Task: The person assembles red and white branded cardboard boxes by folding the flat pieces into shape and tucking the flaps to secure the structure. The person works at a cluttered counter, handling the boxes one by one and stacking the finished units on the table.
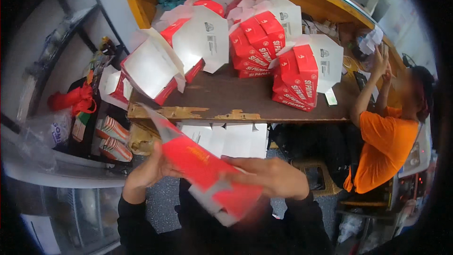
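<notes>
One red-and-white carton point(191, 156) on my feed, tilted, held up in front of the brown table point(226, 95). Left hand point(155, 167) grips its left edge; right hand point(276, 177) lies over its right side, can't tell if gripping. Red boxes point(296, 78) stacked on the table.

Worn dark tabletop point(222, 89), chipped along its front edge point(236, 114), beneath stacked red-and-white cartons point(295, 80).

Likely a takeaway food shop's packing area: folded red-and-white cartons point(257, 42) crowd the brown counter point(222, 97) beyond the person's fingers point(246, 164), red carton point(200, 160) between them, stacked striped packaging point(116, 149) to their left, co-worker point(389, 134) in orange shirt well to their right.
</notes>
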Demonstrator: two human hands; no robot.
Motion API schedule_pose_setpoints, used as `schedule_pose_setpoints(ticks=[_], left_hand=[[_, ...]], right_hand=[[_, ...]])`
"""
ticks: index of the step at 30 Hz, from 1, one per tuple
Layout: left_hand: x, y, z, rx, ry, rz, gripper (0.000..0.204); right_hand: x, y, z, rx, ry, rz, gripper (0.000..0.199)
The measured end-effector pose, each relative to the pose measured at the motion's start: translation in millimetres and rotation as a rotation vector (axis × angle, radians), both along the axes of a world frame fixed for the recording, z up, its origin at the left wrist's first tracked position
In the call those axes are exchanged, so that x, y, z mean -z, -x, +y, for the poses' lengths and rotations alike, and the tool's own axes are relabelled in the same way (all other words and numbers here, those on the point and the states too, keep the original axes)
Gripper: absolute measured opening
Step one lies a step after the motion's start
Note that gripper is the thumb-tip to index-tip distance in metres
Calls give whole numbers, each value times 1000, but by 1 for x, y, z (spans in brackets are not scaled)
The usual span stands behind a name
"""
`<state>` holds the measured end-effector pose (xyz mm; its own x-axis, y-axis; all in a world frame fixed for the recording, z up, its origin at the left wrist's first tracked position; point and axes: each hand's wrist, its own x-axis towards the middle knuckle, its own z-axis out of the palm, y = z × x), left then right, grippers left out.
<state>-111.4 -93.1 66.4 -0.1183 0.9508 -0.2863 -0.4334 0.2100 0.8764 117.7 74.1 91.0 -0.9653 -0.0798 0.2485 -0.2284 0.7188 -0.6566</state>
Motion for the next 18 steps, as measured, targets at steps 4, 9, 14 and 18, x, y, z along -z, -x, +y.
schedule_pose_setpoints(ticks=[4,9,14,18], left_hand=[[-25,-17,11,-350,-127,32,48],[-9,-29,42,-369,-524,-256,37],[4,-51,74,-312,-615,-301,24],[5,-54,78,-361,-553,-115,25]], right_hand=[[-27,23,-15,-139,-528,143,43],[38,23,-12,-183,883,445,40],[41,26,-4,175,317,701,32],[31,26,16,343,-307,689,42]])
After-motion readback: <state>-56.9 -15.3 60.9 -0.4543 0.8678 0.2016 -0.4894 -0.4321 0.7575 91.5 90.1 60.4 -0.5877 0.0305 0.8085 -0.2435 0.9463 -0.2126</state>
